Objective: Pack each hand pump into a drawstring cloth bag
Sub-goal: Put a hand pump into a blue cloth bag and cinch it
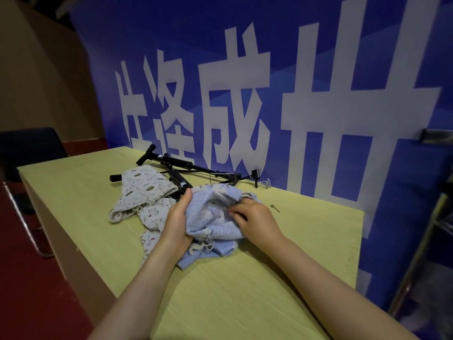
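Cloth of a blue bag (215, 217) is being gripped by the left hand (177, 217) and pinched by curled right hand (255, 220) fingers on the table (245, 290). Pumps (176, 163) are being left behind it, one partly covered by a printed bag (142, 187).

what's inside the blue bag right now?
Can't tell. Both hands, left hand and right hand, grip the bunched blue bag; its folds hide the inside. Two black pumps lie outside, behind it.
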`<state>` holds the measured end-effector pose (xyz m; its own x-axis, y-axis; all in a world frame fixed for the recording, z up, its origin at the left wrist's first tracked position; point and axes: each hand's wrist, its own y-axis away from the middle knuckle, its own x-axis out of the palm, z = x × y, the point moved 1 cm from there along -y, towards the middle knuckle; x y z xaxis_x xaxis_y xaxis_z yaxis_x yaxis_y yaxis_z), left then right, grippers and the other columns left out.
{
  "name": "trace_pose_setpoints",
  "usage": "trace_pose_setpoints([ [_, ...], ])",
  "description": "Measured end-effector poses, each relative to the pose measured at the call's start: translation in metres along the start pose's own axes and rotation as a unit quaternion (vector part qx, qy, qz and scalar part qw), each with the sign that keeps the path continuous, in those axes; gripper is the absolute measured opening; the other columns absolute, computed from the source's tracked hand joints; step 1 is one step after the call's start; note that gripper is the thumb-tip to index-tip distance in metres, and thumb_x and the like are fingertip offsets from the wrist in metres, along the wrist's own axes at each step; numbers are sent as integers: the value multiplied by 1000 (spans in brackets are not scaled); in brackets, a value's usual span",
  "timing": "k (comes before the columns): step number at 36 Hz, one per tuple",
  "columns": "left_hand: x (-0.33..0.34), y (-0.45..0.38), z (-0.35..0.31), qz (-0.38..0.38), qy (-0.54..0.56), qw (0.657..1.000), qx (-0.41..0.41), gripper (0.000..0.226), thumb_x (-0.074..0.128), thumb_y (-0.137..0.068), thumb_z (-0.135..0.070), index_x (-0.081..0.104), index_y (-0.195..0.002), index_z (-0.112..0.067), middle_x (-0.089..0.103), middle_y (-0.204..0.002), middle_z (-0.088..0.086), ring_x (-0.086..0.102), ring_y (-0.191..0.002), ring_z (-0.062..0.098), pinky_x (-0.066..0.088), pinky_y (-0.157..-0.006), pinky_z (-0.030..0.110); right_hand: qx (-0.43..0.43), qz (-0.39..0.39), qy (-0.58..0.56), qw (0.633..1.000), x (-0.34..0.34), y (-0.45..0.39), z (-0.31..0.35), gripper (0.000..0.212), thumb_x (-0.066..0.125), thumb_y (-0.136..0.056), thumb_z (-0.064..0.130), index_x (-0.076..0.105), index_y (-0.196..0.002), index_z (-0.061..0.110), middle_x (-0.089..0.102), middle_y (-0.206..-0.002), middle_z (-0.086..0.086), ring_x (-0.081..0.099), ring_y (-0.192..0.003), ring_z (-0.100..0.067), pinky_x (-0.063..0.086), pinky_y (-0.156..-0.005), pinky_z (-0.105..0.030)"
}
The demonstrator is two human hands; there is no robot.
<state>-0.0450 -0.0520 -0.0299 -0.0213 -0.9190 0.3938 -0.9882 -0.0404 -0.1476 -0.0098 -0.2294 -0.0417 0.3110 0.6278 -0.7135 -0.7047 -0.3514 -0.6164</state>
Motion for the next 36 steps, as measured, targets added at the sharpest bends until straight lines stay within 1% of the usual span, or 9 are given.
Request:
trace_pose_setpoints([
  [7, 0, 0, -3, -29, 16, 999, -9, 45, 37, -101, -40, 67, -115, -9, 70, -114, 13, 65, -110, 29, 50, -94, 40, 14, 36, -78, 996, -1, 1, 1, 24, 53, -97, 16, 63, -119, 15, 69, -112, 0, 61, -101, -16, 46, -85, -23],
  [11, 2, 3, -4, -46, 19, 999, -10, 44, 38, -101, -40, 68, -109, -9, 74, -101, 12, 71, -94, 26, 53, -85, 40, 22, 29, -73, 997, -5, 2, 1, 21, 54, -96, 30, 63, -112, 20, 67, -107, 5, 58, -96, -10, 50, -86, -30],
  [18, -7, -3, -3, -93, 59, 993, -44, 54, 37, -100, -46, 61, -122, -3, 67, -115, 24, 64, -108, 38, 51, -88, 46, -42, 35, 21, 998, -18, 4, -6, 44, 45, -87, 62, 70, -103, 30, 64, -98, 13, 44, -101, -4, 27, -97, -24],
  [22, -5, 0, -3, -113, 51, 991, -56, 49, 40, -99, -46, 63, -116, -6, 69, -111, 23, 66, -104, 37, 54, -83, 46, 21, 22, -41, 999, -21, 2, -10, 21, 52, -96, 38, 67, -88, 26, 64, -87, 7, 50, -92, -11, 39, -92, -30],
  [25, 2, 9, -2, -123, 29, 990, -55, 43, 42, -101, -37, 63, -113, -1, 67, -113, 26, 68, -100, 34, 55, -83, 43, 114, -66, -254, 958, -33, 5, 3, 21, 53, -98, 23, 66, -83, 15, 63, -76, -4, 56, -73, -13, 47, -67, -26],
  [27, 8, 14, -4, -120, 30, 991, -51, 38, 43, -101, -30, 62, -114, 1, 66, -114, 26, 68, -95, 31, 57, -79, 40, 124, -116, -320, 932, -45, 6, 12, 25, 52, -98, 15, 63, -76, 11, 57, -64, 2, 51, -58, -3, 41, -54, -18],
  [29, 15, 16, -11, -117, 31, 992, -42, 34, 46, -100, -27, 62, -111, 1, 66, -111, 27, 68, -91, 31, 60, -70, 37, 121, -137, -346, 920, -58, 5, 20, 28, 52, -99, 14, 59, -72, 10, 52, -58, 7, 47, -53, -3, 38, -51, -17],
  [33, 32, 18, -38, -87, -1, 996, 1, 34, 49, -99, -28, 64, -106, 2, 68, -101, 23, 66, -82, 27, 60, -61, 30, 138, -165, -417, 883, -91, -1, 32, 28, 51, -99, 18, 58, -74, 6, 54, -65, -7, 52, -60, -17, 43, -55, -27],
  [36, 50, 25, -59, -62, -39, 997, 31, 29, 51, -98, -30, 66, -99, -6, 70, -88, 11, 65, -71, 20, 57, -58, 28, 148, -216, -490, 832, -118, -6, 42, 32, 52, -97, 14, 53, -66, 12, 52, -56, 3, 49, -51, -10, 43, -51, -22],
])
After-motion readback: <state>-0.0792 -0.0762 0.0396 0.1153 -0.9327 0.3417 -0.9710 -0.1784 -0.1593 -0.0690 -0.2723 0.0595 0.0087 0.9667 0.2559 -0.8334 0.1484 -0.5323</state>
